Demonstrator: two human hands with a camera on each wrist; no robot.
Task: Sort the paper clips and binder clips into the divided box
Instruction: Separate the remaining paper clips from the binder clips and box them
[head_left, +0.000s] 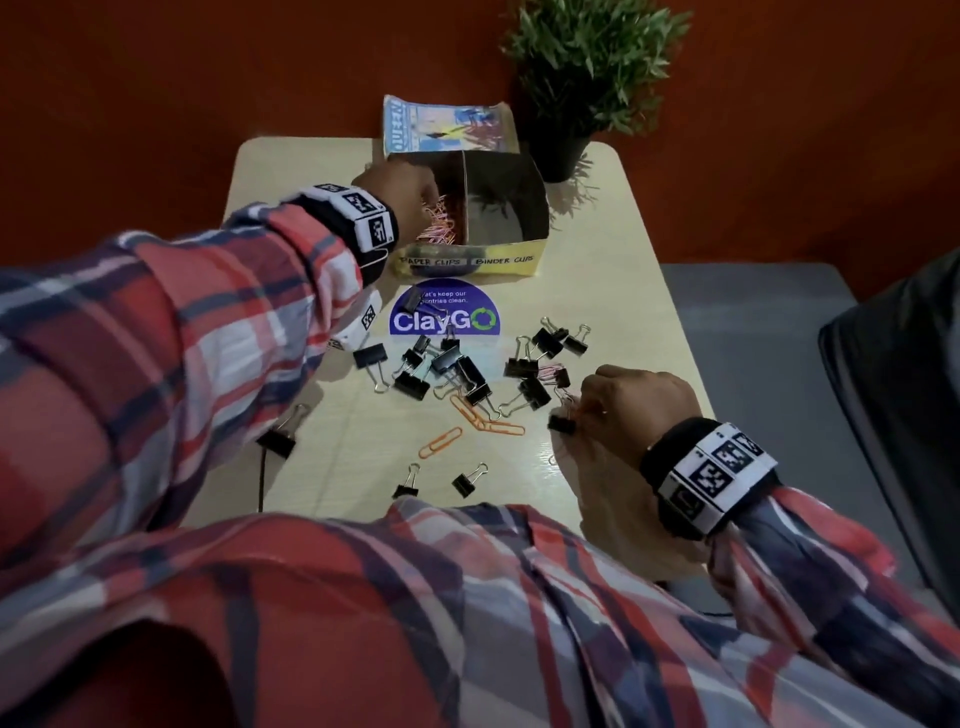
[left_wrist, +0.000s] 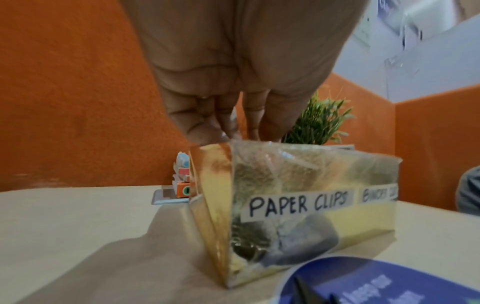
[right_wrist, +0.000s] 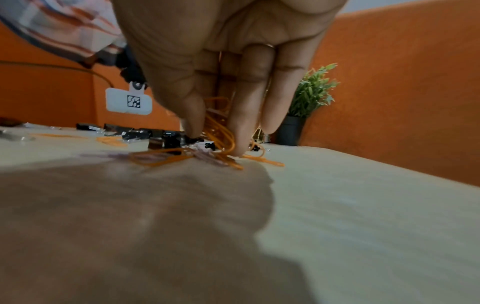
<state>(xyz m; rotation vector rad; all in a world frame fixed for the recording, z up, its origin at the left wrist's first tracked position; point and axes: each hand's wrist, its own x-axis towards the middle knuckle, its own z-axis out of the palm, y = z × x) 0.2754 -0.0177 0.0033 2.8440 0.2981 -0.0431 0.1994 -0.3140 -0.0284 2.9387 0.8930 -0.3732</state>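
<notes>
The divided box (head_left: 467, 260) stands at the table's far side, its front (left_wrist: 298, 205) labelled PAPER CLIPS on the left and BINDER CLIPS on the right. My left hand (head_left: 410, 197) reaches down over the left compartment, above pink and orange paper clips (head_left: 439, 221). Its fingertips (left_wrist: 228, 131) are hidden behind the rim. My right hand (head_left: 576, 410) pinches a bunch of orange paper clips (right_wrist: 161, 158) low on the table between thumb and fingers (right_wrist: 236, 144). A black binder clip (head_left: 562, 423) lies against it. Several binder clips (head_left: 452, 364) and loose orange paper clips (head_left: 440, 441) are scattered mid-table.
A potted plant (head_left: 592, 78) stands behind the box on the right, and a magazine (head_left: 447, 124) leans behind it. A round blue ClayGO sticker (head_left: 444, 319) lies before the box. A grey seat (head_left: 753, 338) lies past the table's right edge.
</notes>
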